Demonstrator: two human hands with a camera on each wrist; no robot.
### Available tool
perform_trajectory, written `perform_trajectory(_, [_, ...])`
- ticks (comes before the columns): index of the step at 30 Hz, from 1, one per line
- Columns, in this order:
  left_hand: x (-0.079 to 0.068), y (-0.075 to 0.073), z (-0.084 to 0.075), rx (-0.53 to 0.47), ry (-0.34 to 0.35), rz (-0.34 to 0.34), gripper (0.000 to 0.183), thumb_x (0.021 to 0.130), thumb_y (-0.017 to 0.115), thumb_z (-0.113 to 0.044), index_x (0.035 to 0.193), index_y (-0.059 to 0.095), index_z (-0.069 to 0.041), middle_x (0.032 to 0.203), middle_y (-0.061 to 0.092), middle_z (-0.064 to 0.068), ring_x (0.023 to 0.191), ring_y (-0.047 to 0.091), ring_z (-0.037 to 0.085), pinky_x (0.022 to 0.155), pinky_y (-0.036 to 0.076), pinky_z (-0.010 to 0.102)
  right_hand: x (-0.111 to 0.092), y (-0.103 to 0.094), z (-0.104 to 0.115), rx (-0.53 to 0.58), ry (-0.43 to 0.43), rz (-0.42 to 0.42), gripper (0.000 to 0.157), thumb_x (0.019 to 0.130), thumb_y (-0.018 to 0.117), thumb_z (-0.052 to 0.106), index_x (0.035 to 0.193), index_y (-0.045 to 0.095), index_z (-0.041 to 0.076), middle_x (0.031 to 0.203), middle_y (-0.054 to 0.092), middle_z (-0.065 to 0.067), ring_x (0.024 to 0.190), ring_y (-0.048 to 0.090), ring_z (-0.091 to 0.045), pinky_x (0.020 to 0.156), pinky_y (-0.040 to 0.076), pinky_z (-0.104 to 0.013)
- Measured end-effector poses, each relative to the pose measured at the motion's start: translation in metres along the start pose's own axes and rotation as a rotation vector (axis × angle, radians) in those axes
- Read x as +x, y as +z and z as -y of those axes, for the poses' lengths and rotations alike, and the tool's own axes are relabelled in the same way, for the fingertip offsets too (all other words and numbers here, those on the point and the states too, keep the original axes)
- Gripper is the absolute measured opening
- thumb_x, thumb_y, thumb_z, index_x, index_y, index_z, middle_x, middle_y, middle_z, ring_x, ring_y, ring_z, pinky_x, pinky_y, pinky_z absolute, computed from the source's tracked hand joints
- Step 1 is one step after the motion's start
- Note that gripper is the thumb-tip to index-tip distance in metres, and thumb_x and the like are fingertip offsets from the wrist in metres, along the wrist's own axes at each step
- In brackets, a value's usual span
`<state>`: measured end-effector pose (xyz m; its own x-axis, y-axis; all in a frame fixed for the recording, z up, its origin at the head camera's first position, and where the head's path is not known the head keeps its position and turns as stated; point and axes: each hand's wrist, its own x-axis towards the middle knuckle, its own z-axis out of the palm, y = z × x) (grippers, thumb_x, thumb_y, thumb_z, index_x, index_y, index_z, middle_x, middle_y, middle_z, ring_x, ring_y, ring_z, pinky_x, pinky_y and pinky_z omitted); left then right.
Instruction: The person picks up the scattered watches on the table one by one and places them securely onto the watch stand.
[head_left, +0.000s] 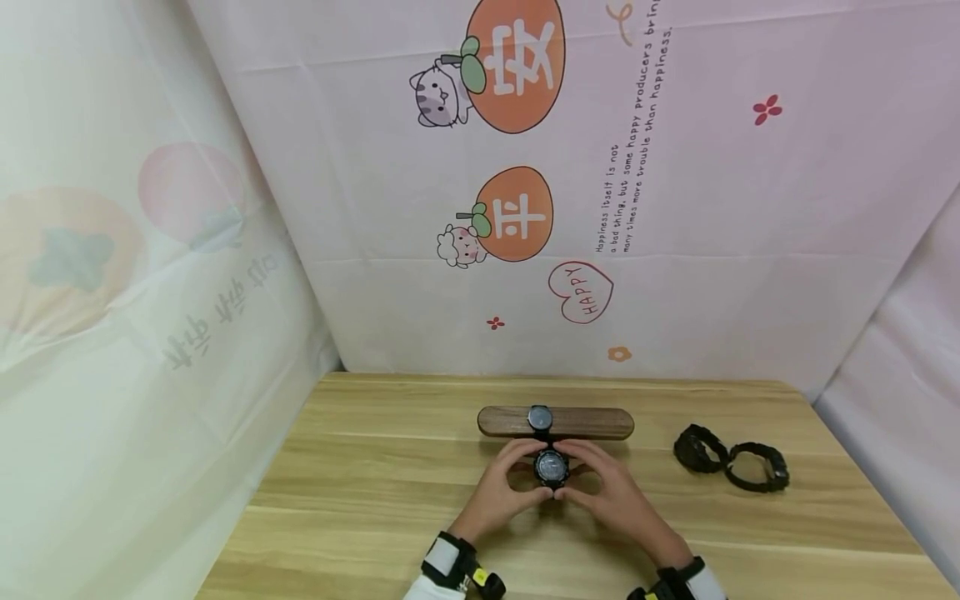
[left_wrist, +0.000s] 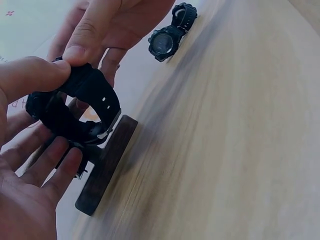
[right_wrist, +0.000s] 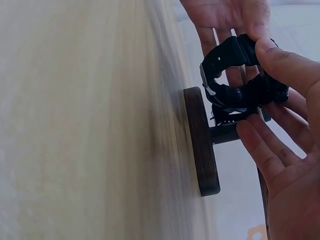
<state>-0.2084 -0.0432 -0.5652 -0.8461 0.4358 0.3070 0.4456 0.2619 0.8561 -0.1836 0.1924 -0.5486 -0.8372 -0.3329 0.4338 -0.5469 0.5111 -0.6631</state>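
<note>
two hands, my left hand [head_left: 498, 490] and my right hand [head_left: 612, 490], hold one black watch [head_left: 551, 468] between curved thumbs and fingers in the head view, just on my side of a wooden stand [head_left: 588, 423] bearing another watch [head_left: 540, 418]; two more watches [head_left: 696, 450] lie on the table [head_left: 360, 500] off to the right. from my left wrist, the strap [left_wrist: 92, 82] bends into a loop, thumbs at its top. from my right wrist, that loop is near the stand's dark base [right_wrist: 201, 150], my fingertips below it.

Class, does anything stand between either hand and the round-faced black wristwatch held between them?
Nothing visible does: the left hand and right hand both hold the round-faced black wristwatch directly.
</note>
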Motion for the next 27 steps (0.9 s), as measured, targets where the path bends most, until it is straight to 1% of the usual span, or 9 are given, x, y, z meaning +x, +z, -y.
perform_trajectory(8, [0.001, 0.001, 0.002, 0.031, 0.017, 0.003, 0.062, 0.093, 0.086, -0.031, 0.149, 0.060, -0.030, 0.154, 0.057, -0.006, 0.145, 0.052, 0.018, 0.123, 0.045, 0.046, 0.000, -0.005, -0.001, -0.021, 0.027, 0.057, 0.072, 0.083, 0.092, 0.019, 0.149, 0.061, 0.017, 0.148, 0.062, -0.008, 0.122, 0.067, -0.020, 0.093, 0.064, -0.039])
perform_trajectory(13, [0.000, 0.001, 0.003, 0.036, 0.016, 0.011, 0.060, 0.094, 0.085, -0.031, 0.149, 0.060, -0.029, 0.153, 0.057, -0.006, 0.145, 0.053, 0.018, 0.121, 0.047, 0.044, 0.001, -0.010, -0.005, -0.059, 0.000, 0.069, 0.071, 0.082, 0.090, 0.003, 0.147, 0.062, 0.014, 0.147, 0.063, -0.010, 0.119, 0.068, -0.029, 0.092, 0.065, -0.041])
perform_trajectory(15, [0.000, 0.001, 0.004, 0.039, 0.018, 0.010, 0.060, 0.094, 0.085, -0.031, 0.149, 0.061, -0.026, 0.153, 0.058, -0.005, 0.145, 0.053, 0.019, 0.121, 0.048, 0.043, 0.002, -0.013, -0.007, -0.103, -0.033, 0.032, 0.071, 0.080, 0.089, -0.003, 0.144, 0.064, 0.012, 0.144, 0.064, -0.010, 0.118, 0.068, -0.030, 0.092, 0.065, -0.039])
perform_trajectory(18, [-0.001, 0.001, 0.004, 0.044, 0.021, 0.010, 0.061, 0.094, 0.084, -0.032, 0.149, 0.061, -0.021, 0.153, 0.058, -0.004, 0.145, 0.053, 0.020, 0.121, 0.048, 0.044, 0.005, -0.020, -0.012, -0.165, -0.085, -0.067, 0.067, 0.077, 0.089, -0.009, 0.137, 0.068, 0.009, 0.140, 0.066, -0.010, 0.120, 0.065, -0.028, 0.105, 0.056, -0.023])
perform_trajectory(20, [-0.001, 0.002, 0.004, 0.046, 0.019, 0.010, 0.062, 0.094, 0.084, -0.032, 0.150, 0.061, -0.018, 0.153, 0.058, -0.003, 0.146, 0.053, 0.020, 0.122, 0.047, 0.046, 0.007, -0.025, -0.017, -0.193, -0.118, -0.147, 0.065, 0.075, 0.090, -0.010, 0.134, 0.070, 0.007, 0.138, 0.067, -0.010, 0.126, 0.059, -0.029, 0.115, 0.041, -0.011])
perform_trajectory(22, [-0.001, 0.003, 0.004, 0.044, 0.011, 0.013, 0.062, 0.094, 0.083, -0.034, 0.150, 0.060, -0.018, 0.154, 0.058, -0.003, 0.146, 0.052, 0.020, 0.123, 0.046, 0.048, 0.009, -0.029, -0.023, -0.219, -0.155, -0.227, 0.064, 0.072, 0.090, -0.012, 0.131, 0.071, 0.004, 0.137, 0.066, -0.014, 0.129, 0.055, -0.034, 0.121, 0.025, -0.007])
perform_trajectory(23, [-0.001, 0.003, 0.003, 0.043, 0.008, 0.015, 0.063, 0.095, 0.083, -0.034, 0.151, 0.060, -0.018, 0.154, 0.058, -0.003, 0.147, 0.052, 0.020, 0.123, 0.045, 0.049, 0.010, -0.032, -0.026, -0.233, -0.167, -0.264, 0.064, 0.071, 0.091, -0.012, 0.130, 0.071, 0.002, 0.137, 0.066, -0.016, 0.130, 0.054, -0.036, 0.121, 0.023, -0.008])
perform_trajectory(24, [-0.001, 0.003, 0.003, 0.042, 0.004, 0.017, 0.063, 0.095, 0.083, -0.035, 0.151, 0.060, -0.018, 0.155, 0.058, -0.003, 0.147, 0.051, 0.020, 0.123, 0.045, 0.050, 0.011, -0.034, -0.029, -0.249, -0.181, -0.299, 0.064, 0.070, 0.091, -0.012, 0.130, 0.071, 0.001, 0.137, 0.065, -0.019, 0.130, 0.052, -0.040, 0.123, 0.027, -0.016])
perform_trajectory(27, [-0.001, 0.004, 0.003, 0.039, -0.001, 0.020, 0.062, 0.095, 0.082, -0.036, 0.151, 0.060, -0.018, 0.154, 0.057, -0.005, 0.147, 0.051, 0.020, 0.123, 0.045, 0.051, 0.012, -0.040, -0.038, -0.286, -0.174, -0.367, 0.067, 0.071, 0.093, -0.010, 0.132, 0.069, -0.001, 0.140, 0.062, -0.024, 0.132, 0.049, -0.050, 0.119, 0.038, -0.047])
